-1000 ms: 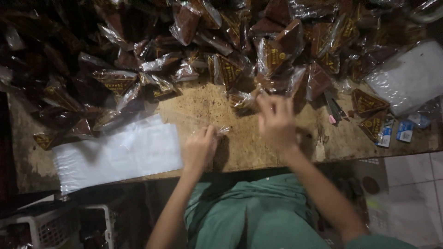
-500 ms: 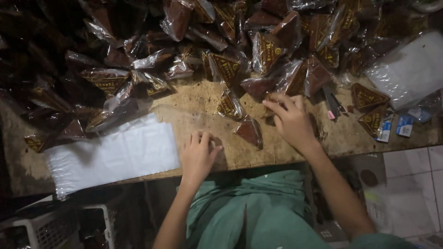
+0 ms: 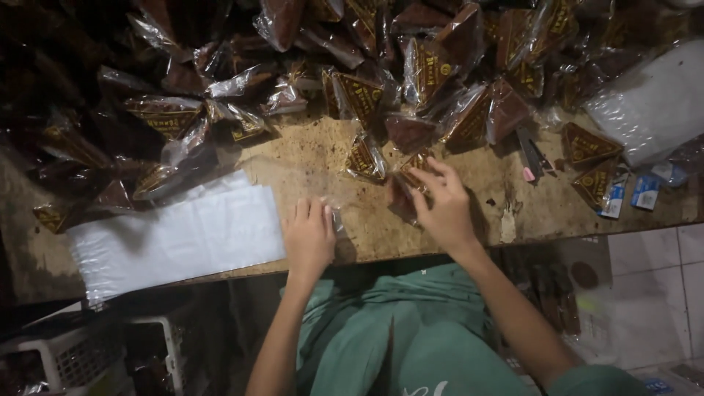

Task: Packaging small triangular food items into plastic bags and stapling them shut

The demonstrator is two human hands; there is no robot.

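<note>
While our left hand (image 3: 309, 238) lies flat and open on the table (image 3: 308, 158), it holds nothing. Our right hand (image 3: 442, 207) curls loosely over a brown packet (image 3: 402, 196).

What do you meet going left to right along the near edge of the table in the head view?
White basket below the edge → stack of clear plastic bags → left hand flat on the table → right hand on a brown triangular packet → small blue-and-white packets.
</note>
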